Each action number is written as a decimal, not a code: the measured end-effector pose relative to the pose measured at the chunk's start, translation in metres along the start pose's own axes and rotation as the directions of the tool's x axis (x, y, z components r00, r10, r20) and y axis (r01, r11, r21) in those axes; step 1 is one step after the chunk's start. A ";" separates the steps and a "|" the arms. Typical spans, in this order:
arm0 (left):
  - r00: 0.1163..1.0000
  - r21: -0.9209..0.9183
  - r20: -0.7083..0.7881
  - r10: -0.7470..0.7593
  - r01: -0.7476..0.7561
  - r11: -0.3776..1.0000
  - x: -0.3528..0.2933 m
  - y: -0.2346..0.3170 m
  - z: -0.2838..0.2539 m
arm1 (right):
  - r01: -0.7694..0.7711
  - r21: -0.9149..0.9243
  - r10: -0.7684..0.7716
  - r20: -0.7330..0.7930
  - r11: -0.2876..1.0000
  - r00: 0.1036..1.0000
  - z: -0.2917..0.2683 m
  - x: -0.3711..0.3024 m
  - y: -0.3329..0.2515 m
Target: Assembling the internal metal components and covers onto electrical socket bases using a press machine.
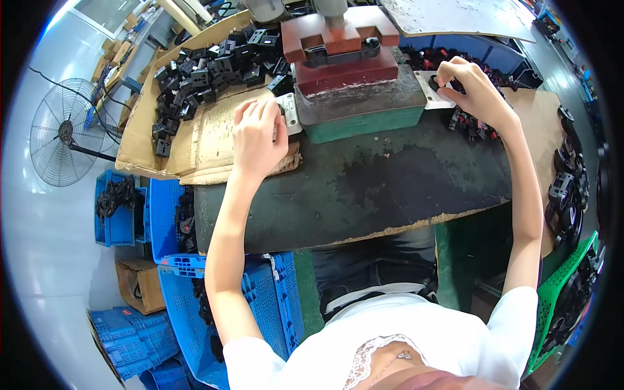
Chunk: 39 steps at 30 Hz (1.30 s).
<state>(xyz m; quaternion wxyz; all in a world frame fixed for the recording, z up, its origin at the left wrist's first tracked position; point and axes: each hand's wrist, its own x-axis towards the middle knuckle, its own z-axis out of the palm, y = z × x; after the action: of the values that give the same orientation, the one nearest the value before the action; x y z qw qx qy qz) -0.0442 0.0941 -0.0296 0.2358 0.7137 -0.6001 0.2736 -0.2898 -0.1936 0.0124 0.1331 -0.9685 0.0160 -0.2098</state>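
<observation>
My left hand (260, 133) is curled over a black button, mostly hidden, on the metal plate (290, 116) at the left of the press base. At the right of the base, my right hand (473, 90) has its thumb and curled fingers around another black button (434, 82) on a second metal plate (429, 97). Between my hands stands a press with a red upper die (338, 29) and a red lower block (348, 73). Small black parts (316, 57) show between the two dies. Below the lower block is a dark slab on a green base (364, 123).
A cardboard box (140, 140) of black plastic adapter-like housings stands on the left. Behind my right hand lie black and red parts (471, 123). Blue crates (260, 305) stand at the lower left, a green crate (549, 305) at the lower right. A fan (65, 133) stands far left.
</observation>
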 end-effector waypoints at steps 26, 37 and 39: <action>0.874 -0.572 0.426 -0.234 0.460 0.679 0.113 0.000 0.044 | -0.743 -0.103 0.529 -0.639 0.661 0.559 -0.137 -0.199 0.171; 0.947 -0.748 0.092 -0.309 0.271 0.607 0.095 0.013 0.043 | -0.805 -0.592 0.995 0.055 -0.035 -0.083 -0.163 -0.264 0.178; 0.964 -0.594 -0.007 -0.267 0.211 0.776 0.084 0.013 0.029 | -0.703 -0.706 0.987 -0.042 0.082 0.157 -0.141 -0.248 0.183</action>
<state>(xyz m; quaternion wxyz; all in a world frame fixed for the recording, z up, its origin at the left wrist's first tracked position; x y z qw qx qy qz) -0.0428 0.0119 0.0056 0.5048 0.6627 -0.5481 0.0743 -0.5692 -0.3838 -0.0126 -0.0705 -0.7552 0.6304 0.1651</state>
